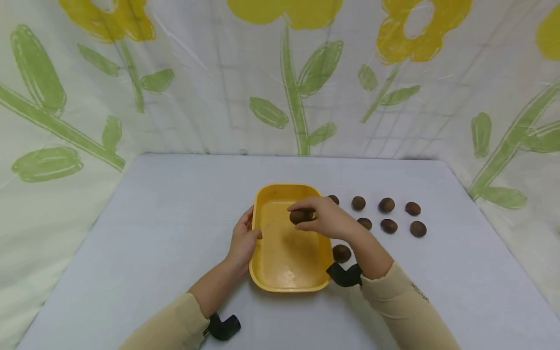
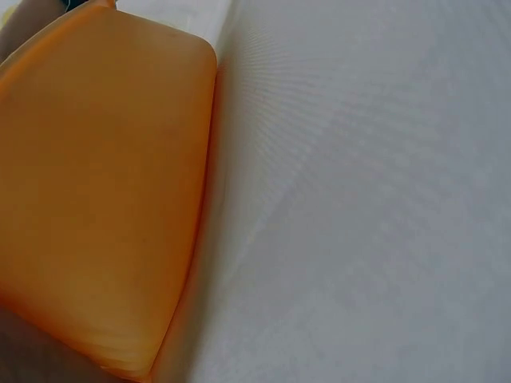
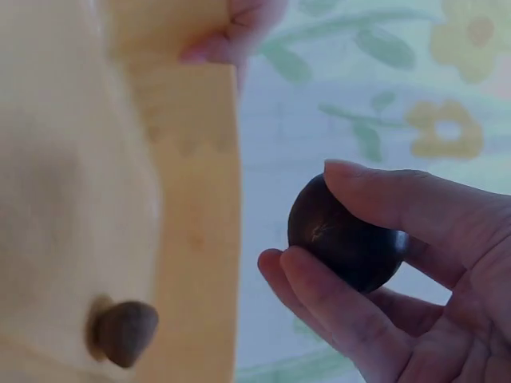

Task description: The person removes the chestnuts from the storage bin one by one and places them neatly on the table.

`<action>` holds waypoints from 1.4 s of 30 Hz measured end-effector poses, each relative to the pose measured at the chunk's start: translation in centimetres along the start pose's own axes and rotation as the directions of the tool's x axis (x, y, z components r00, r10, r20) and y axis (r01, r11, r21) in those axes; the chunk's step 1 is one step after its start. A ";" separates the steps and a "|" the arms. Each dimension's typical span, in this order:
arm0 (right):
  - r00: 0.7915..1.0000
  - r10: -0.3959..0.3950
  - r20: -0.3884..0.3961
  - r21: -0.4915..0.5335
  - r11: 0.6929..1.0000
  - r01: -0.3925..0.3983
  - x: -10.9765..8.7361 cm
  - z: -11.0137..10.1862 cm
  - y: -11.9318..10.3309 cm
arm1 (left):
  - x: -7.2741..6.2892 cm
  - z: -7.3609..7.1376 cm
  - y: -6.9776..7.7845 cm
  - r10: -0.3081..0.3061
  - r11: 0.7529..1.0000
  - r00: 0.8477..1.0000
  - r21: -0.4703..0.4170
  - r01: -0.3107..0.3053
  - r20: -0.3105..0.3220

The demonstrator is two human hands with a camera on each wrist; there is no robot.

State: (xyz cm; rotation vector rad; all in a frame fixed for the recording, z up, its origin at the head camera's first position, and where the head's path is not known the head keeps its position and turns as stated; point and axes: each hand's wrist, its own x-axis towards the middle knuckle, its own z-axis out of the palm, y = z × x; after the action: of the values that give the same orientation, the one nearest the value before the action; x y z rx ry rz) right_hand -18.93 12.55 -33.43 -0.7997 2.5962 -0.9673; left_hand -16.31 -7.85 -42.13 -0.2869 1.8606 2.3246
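Observation:
My left hand (image 1: pixel 243 243) grips the left side of a yellow plastic tray (image 1: pixel 284 267), its thumb over the rim. The tray's outer wall (image 2: pixel 112 183) fills much of the left wrist view. Above the tray, my right hand (image 1: pixel 329 217) pinches a dark brown chestnut (image 1: pixel 301 216) between thumb and fingers. The right wrist view shows this held chestnut (image 3: pixel 343 235) close up, smooth and rounded. Lower left in that view, another chestnut (image 3: pixel 126 331) lies inside the tray; in the head view I cannot make it out.
Several loose chestnuts (image 1: pixel 387 205) lie in rough rows on the white table (image 1: pixel 183 209), right of the tray. One chestnut (image 1: pixel 341 253) sits by the tray's right edge, under my right forearm. Behind the table hangs a flower-patterned curtain (image 1: pixel 197 87).

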 end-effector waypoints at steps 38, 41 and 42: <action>0.826 0.432 -0.361 0.026 0.890 -0.454 -15.3 -2.0 13.8 | 0.0 0.0 0.0 -0.018 1.000 1.000 0.006 0.018 0.011; 0.823 0.456 -0.338 0.035 0.880 -0.473 -15.3 -1.8 14.2 | 0.1 0.0 0.1 -0.022 1.000 1.000 0.009 0.022 0.005; 0.821 0.466 -0.329 0.040 0.876 -0.481 -15.3 -1.7 14.3 | 0.1 0.0 0.1 -0.021 1.000 1.000 0.010 0.021 0.004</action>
State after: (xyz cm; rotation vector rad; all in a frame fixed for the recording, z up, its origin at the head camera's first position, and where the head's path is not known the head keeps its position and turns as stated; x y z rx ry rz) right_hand -12.93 31.28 -40.98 0.0358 2.8886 -0.9482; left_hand -16.48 -7.85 -42.05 -0.2994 1.8580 2.2992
